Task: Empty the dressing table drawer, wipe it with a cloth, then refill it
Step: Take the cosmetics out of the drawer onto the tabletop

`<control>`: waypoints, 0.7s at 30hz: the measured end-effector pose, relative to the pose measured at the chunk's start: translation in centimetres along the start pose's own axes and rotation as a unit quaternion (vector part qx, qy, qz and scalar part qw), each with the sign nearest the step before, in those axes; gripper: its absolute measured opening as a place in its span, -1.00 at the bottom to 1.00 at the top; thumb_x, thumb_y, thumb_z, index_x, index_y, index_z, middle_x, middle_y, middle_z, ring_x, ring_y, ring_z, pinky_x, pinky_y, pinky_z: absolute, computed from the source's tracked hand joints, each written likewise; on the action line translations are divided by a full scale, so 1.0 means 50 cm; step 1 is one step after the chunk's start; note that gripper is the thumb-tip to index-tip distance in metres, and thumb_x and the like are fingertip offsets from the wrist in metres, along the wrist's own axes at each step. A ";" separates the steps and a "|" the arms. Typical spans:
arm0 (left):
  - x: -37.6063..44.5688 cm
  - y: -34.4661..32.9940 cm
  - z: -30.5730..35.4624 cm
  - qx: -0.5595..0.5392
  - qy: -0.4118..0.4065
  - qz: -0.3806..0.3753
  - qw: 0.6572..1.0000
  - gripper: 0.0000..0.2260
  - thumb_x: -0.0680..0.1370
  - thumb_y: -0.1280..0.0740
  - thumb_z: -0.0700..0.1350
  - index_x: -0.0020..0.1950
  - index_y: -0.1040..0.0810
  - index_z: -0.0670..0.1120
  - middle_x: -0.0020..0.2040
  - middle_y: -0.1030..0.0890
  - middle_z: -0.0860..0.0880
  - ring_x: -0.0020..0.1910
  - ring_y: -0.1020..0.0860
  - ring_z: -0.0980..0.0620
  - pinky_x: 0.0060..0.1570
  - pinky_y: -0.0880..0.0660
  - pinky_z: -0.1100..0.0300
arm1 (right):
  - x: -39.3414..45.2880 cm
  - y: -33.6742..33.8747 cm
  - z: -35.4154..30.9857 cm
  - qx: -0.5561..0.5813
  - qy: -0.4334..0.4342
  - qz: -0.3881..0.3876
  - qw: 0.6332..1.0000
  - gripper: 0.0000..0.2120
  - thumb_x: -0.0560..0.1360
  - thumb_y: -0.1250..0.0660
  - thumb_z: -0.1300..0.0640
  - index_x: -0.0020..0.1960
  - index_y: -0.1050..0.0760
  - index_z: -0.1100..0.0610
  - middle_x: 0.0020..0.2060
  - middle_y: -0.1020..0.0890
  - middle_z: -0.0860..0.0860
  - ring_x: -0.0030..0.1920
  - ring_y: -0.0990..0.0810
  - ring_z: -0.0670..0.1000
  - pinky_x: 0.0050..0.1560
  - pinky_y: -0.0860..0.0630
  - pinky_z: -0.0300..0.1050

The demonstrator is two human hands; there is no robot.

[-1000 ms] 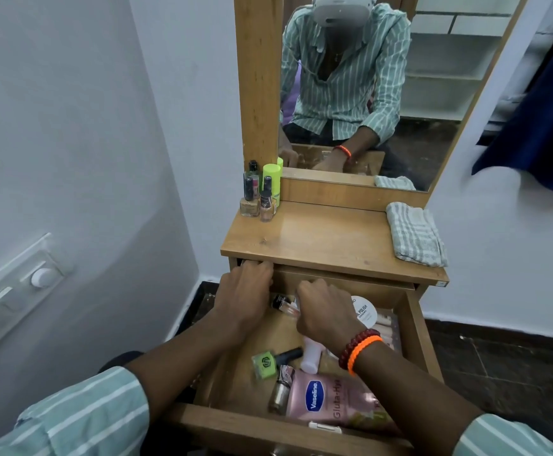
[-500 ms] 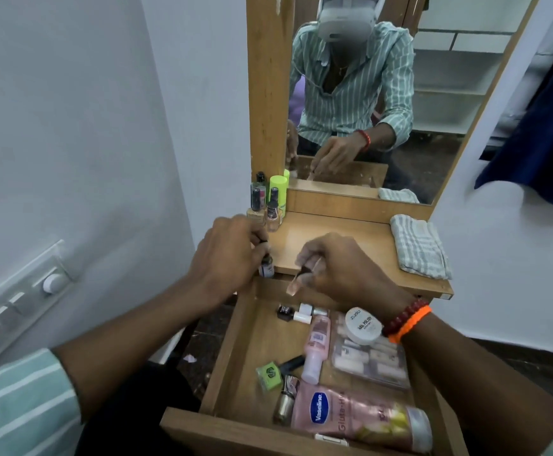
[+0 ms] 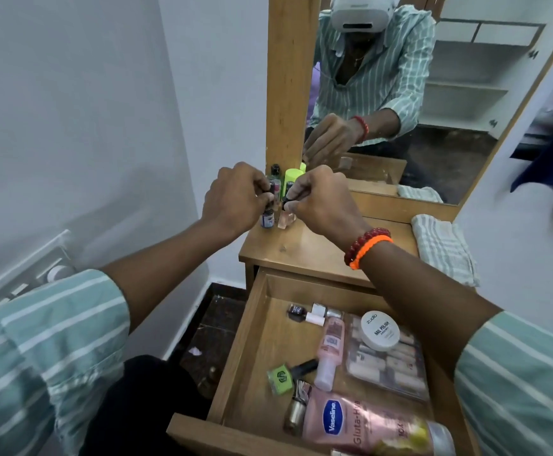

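Drawer point(image 3: 235, 350) half emptied, cloth point(image 3: 443, 248) unused; left hand point(image 3: 232, 199) and right hand point(image 3: 321, 202) each pinch a bottle onto the tabletop point(image 3: 318, 248).

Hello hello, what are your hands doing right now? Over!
Left hand and right hand each setting a small bottle on the tabletop. Drawer open, still holding items. Nothing in the way.

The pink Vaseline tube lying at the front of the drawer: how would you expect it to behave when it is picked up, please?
The Vaseline tube looks like soft plastic, so it would probably give a little under the fingers rather than stay rigid. Its glossy surface may be somewhat slippery. It is the largest item in the drawer and lies flat, so it is probably heavier than the small bottles and unlikely to roll far.
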State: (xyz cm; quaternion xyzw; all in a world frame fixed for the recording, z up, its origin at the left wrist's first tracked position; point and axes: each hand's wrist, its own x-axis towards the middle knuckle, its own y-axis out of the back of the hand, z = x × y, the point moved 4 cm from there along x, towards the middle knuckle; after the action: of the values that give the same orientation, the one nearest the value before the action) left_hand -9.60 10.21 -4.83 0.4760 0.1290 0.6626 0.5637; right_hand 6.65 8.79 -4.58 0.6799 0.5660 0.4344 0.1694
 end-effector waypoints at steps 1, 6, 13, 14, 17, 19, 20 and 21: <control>0.003 -0.005 -0.005 -0.002 0.004 0.000 1.000 -0.85 0.50 -0.51 -0.06 0.04 -0.72 -0.05 -0.05 -0.72 -0.01 -0.21 -0.64 0.02 -0.13 -0.64 -0.01 | 0.002 -0.006 0.004 0.000 -0.002 0.001 1.000 -0.93 0.42 -0.55 0.26 -0.17 -0.71 0.11 -0.26 -0.71 0.03 -0.18 -0.69 0.01 -0.14 -0.70 0.04; 0.006 -0.024 -0.020 -0.016 0.009 0.004 1.000 -0.85 0.48 -0.52 -0.07 0.03 -0.71 -0.04 -0.05 -0.72 0.01 -0.06 -0.66 0.05 -0.06 -0.60 0.08 | 0.000 -0.023 0.013 -0.004 0.008 0.001 1.000 -0.93 0.42 -0.54 0.29 -0.15 -0.71 0.15 -0.24 -0.69 0.04 -0.18 -0.67 0.00 -0.13 -0.68 0.03; 0.001 -0.026 -0.030 -0.038 0.008 0.004 0.999 -0.84 0.48 -0.52 -0.06 0.02 -0.69 -0.06 -0.05 -0.71 0.00 -0.33 -0.56 0.15 -0.18 -0.64 0.02 | -0.007 -0.034 0.015 -0.019 0.030 -0.002 0.999 -0.90 0.42 -0.54 0.31 -0.08 -0.72 0.19 -0.20 -0.69 0.06 -0.16 -0.65 0.03 -0.11 -0.67 0.07; 0.002 -0.025 -0.033 -0.039 0.010 0.002 0.999 -0.84 0.47 -0.53 -0.05 0.01 -0.68 -0.05 -0.06 -0.71 0.01 -0.36 -0.53 0.18 -0.20 -0.64 -0.01 | -0.008 -0.034 0.015 -0.021 0.033 -0.002 0.999 -0.88 0.41 -0.56 0.30 -0.06 -0.72 0.18 -0.19 -0.69 0.06 -0.15 -0.65 0.04 -0.10 -0.67 0.07; 0.004 -0.022 -0.040 -0.046 0.013 -0.001 0.999 -0.83 0.46 -0.54 -0.03 0.00 -0.67 -0.02 -0.05 -0.70 0.04 -0.30 -0.56 0.14 -0.19 -0.64 -0.03 | -0.011 -0.033 0.011 -0.029 0.037 -0.003 0.999 -0.85 0.40 -0.58 0.28 -0.04 -0.73 0.19 -0.15 -0.71 0.08 -0.10 -0.66 0.07 -0.06 -0.67 0.07; -0.004 -0.019 -0.036 -0.027 0.001 0.005 1.000 -0.79 0.47 -0.53 -0.01 0.05 -0.66 -0.03 0.01 -0.69 0.02 -0.12 -0.61 0.07 -0.10 -0.62 0.03 | -0.016 -0.028 0.008 -0.028 0.041 0.003 0.999 -0.85 0.40 -0.57 0.26 -0.03 -0.72 0.19 -0.14 -0.70 0.08 -0.09 -0.65 0.06 -0.07 -0.67 0.07; -0.013 -0.016 -0.029 -0.010 -0.017 0.013 1.000 -0.78 0.48 -0.51 0.00 0.07 -0.66 -0.04 0.02 -0.68 0.02 -0.05 -0.61 0.06 -0.06 -0.59 0.07 | -0.021 -0.024 0.008 -0.024 0.045 0.011 0.999 -0.86 0.41 -0.56 0.25 -0.03 -0.72 0.19 -0.14 -0.70 0.07 -0.09 -0.64 0.05 -0.09 -0.66 0.04; -0.025 -0.011 -0.017 0.005 -0.042 0.024 0.999 -0.80 0.50 -0.49 0.01 0.07 -0.65 -0.04 0.01 -0.67 0.02 -0.03 -0.59 0.08 -0.06 -0.55 0.11 | -0.028 -0.018 0.008 -0.020 0.050 0.019 0.998 -0.88 0.43 -0.55 0.23 -0.04 -0.71 0.18 -0.15 -0.69 0.05 -0.12 -0.64 0.02 -0.13 -0.65 -0.01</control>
State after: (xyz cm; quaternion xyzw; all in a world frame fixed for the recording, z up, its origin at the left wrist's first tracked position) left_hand -10.00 9.61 -6.27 0.5093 0.0967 0.6546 0.5503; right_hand 6.42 7.85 -6.00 0.6649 0.5517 0.4819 0.1459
